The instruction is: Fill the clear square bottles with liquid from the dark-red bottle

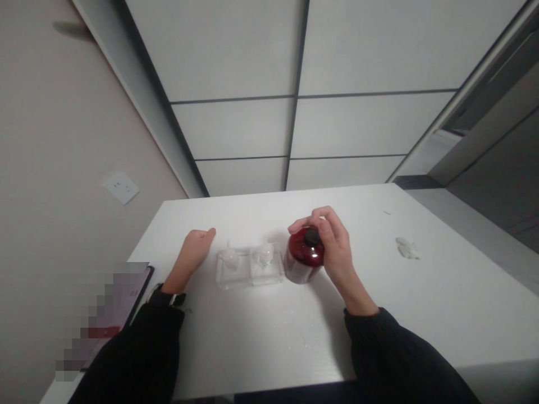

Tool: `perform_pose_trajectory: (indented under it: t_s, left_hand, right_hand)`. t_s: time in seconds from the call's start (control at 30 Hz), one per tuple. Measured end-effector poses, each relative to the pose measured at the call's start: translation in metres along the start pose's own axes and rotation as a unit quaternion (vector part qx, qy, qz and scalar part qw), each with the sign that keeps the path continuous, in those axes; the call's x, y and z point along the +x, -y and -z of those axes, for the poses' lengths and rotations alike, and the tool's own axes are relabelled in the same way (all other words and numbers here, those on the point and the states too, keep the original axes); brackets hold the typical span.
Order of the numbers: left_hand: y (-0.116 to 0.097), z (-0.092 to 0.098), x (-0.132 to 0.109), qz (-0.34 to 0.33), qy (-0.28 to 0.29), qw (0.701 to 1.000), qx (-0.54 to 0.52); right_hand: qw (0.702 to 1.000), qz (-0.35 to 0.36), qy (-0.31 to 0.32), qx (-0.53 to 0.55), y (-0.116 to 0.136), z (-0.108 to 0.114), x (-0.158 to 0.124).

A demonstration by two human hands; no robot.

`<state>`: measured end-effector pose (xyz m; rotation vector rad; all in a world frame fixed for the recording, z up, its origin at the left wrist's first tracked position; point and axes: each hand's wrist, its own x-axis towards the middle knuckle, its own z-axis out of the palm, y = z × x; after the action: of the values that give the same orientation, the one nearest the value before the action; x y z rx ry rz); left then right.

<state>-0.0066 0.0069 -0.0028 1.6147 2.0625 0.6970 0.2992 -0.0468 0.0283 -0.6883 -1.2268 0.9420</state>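
Observation:
A dark red bottle (302, 259) with a black cap stands upright on the white table (421, 303). My right hand (334, 247) is curled round its top, fingertips at the black cap. Just left of the bottle stand two clear square bottles (248, 267) with clear pump tops, side by side and touching. My left hand (194, 249) rests on the table to the left of the clear bottles, fingers folded into a loose fist, holding nothing that I can see.
A crumpled white scrap (407, 248) lies on the table to the right. A dark flat device (120, 314), partly blurred out, lies at the table's left edge. Small drops (295, 331) speckle the table near me. A wall socket (121, 187) is on the left wall.

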Motion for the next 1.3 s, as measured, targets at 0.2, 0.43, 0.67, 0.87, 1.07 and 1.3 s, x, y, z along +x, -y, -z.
perform_pose_trajectory:
  t_s: [0.2, 0.43, 0.67, 0.87, 1.07, 1.3]
  left_hand:
    - [-0.001, 0.000, 0.000, 0.010, 0.009, 1.000, 0.006]
    - [0.001, 0.000, -0.003, -0.007, 0.012, 1.000, -0.005]
    - [0.005, -0.001, -0.002, -0.011, 0.015, 1.000, -0.016]
    - [0.014, -0.005, 0.001, 0.016, 0.023, 0.999, -0.015]
    - [0.018, -0.007, 0.003, 0.017, 0.019, 0.999, -0.025]
    - [0.011, -0.004, -0.001, -0.025, 0.004, 0.999, -0.044]
  right_hand:
    - [0.997, 0.019, 0.064, -0.040, 0.003, 0.007, 0.000]
    - [0.992, -0.011, 0.105, -0.063, 0.006, 0.015, 0.000]
    - [0.987, 0.014, 0.071, -0.142, 0.010, 0.026, 0.000]
    - [0.991, 0.011, 0.074, -0.108, 0.005, 0.019, -0.009]
    - [0.999, 0.025, 0.009, -0.033, -0.009, 0.005, -0.016]
    - [0.996, 0.045, 0.016, -0.076, -0.009, 0.006, -0.017]
